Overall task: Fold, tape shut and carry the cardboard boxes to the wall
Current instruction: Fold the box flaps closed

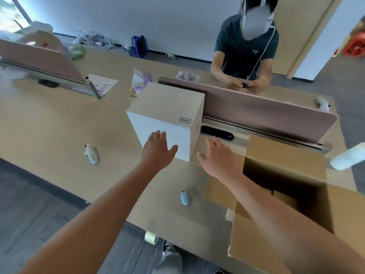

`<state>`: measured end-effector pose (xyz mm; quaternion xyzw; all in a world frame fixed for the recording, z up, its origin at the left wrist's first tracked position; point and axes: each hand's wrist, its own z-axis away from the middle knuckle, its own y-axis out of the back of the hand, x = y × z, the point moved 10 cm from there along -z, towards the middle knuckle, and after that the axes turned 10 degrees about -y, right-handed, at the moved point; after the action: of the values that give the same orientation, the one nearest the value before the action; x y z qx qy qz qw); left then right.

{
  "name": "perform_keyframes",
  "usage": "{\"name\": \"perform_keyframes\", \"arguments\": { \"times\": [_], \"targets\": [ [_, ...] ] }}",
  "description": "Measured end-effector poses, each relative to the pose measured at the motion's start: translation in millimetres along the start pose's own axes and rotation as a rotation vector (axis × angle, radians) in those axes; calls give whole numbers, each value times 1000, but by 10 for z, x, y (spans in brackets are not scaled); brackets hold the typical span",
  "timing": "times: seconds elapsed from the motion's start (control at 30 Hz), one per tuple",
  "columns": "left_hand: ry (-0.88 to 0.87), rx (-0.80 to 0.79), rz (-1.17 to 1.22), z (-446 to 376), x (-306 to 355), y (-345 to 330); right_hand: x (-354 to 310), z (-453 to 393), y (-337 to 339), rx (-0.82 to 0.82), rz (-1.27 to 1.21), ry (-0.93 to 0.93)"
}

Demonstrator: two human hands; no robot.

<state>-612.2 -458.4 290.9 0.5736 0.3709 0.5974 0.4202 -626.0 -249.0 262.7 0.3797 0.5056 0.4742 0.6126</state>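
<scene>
Head view shows left hand (158, 150) and right hand (218, 155), fingers spread and grasping nothing, reaching toward the closed cardboard box (167, 113).

A closed box (167, 117) is set on the table (49, 123) just beyond the left hand (158, 151). An open carton (286, 194) is placed right of the right hand (219, 157), a mouse (185, 198) behind both hands.

- Table (49, 123): light wood, pink divider panels (256, 107).
- Blue mouse (185, 198), near front edge.
- Grey-white mouse (92, 154), left.
- Person opposite (246, 50), handling something purple, possibly tape.
</scene>
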Motion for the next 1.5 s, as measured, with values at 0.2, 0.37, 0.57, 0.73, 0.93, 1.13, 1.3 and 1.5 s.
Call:
{"name": "perform_keyframes", "arguments": {
  "times": [0.2,0.37,0.57,0.73,0.93,1.13,1.3,1.5],
  "targets": [
    [-44,39,-93,-821,-541,374,-626,-787,154,-31,-112,-113],
    [70,-61,-126,-1409,-996,330,-786,-1309,-49,-158,-194,-245],
    [129,-89,-123,-1794,-1252,280,-813,-1529,-60,-35,-238,-407],
    [228,-38,36,-1938,-1384,389,-848,-1520,-100,50,-329,-440],
    [255,-42,33,-1557,-1275,310,-755,-1300,-61,32,-446,-495],
    [302,-8,60,-983,-1183,206,-657,-770,-82,50,-503,-527],
    [343,15,193,-772,-1152,253,-580,-567,-33,108,-556,-538],
    [323,48,189,-561,-1003,326,-540,-379,186,161,-441,-512]
  ]
}}
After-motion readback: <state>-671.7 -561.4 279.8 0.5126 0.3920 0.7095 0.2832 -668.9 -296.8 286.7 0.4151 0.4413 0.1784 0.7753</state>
